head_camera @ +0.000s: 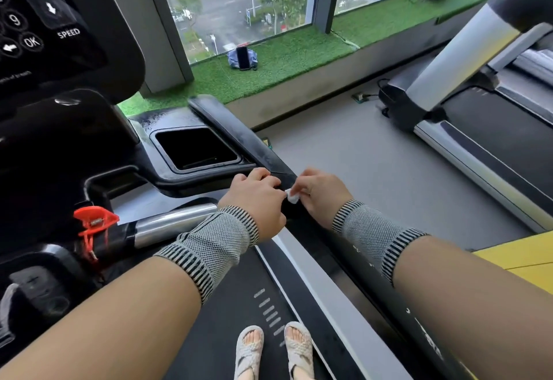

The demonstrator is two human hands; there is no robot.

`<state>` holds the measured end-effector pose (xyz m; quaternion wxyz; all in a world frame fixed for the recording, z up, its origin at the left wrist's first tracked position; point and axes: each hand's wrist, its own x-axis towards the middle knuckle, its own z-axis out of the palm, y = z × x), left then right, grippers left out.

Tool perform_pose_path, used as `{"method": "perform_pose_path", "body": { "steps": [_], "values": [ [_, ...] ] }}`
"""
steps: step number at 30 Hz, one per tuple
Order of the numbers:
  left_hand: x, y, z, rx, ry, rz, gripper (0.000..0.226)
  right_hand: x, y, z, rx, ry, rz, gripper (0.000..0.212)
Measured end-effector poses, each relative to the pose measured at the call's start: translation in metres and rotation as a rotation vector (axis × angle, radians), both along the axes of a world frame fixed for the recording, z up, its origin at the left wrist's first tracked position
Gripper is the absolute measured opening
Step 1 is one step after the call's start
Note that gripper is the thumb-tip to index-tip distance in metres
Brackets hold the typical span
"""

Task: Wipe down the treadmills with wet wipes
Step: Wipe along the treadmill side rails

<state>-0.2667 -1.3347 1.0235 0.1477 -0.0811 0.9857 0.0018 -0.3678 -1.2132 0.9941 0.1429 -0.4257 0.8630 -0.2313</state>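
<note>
I stand on a black treadmill, its right handrail [239,128] running from the console down toward me. A small crumpled white wet wipe [292,196] sits on the rail between my hands. My right hand [320,192] pinches the wipe against the rail. My left hand [258,197] has curled fingers resting on the rail just left of the wipe, touching it. Both wrists wear grey striped bands.
The console keypad [33,20] is at upper left, a cup-holder recess [194,147] ahead, a red safety clip [94,221] at left. A second treadmill [466,116] stands to the right across grey floor. A phone [243,58] leans on a bag on the green windowsill.
</note>
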Motion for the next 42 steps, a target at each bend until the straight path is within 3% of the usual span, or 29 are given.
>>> {"method": "perform_pose_path", "body": {
  "steps": [5, 12, 18, 24, 30, 36, 42],
  "values": [
    [0.002, 0.0, 0.002, 0.003, -0.004, -0.012, 0.044, 0.01, 0.044, 0.005, 0.024, -0.057, 0.003, 0.012],
    [0.0, 0.001, 0.003, 0.005, -0.006, -0.003, 0.046, -0.003, -0.016, 0.002, 0.01, -0.001, -0.053, 0.017],
    [0.002, -0.001, 0.004, 0.018, 0.004, -0.011, 0.044, 0.011, 0.032, 0.006, 0.032, -0.024, -0.024, 0.014],
    [0.002, 0.0, 0.005, 0.039, 0.002, -0.001, 0.049, -0.004, -0.029, 0.006, 0.055, -0.002, -0.063, 0.018],
    [0.001, -0.001, 0.007, 0.047, -0.013, 0.0, 0.043, 0.015, 0.033, 0.006, 0.02, -0.05, -0.036, 0.013],
    [0.003, 0.0, 0.004, 0.025, -0.013, -0.055, 0.044, -0.006, -0.016, 0.001, 0.051, 0.002, -0.105, 0.018],
    [0.004, -0.002, 0.005, 0.002, -0.03, -0.09, 0.047, 0.016, 0.051, 0.005, -0.005, -0.104, -0.088, 0.015]
  ]
}}
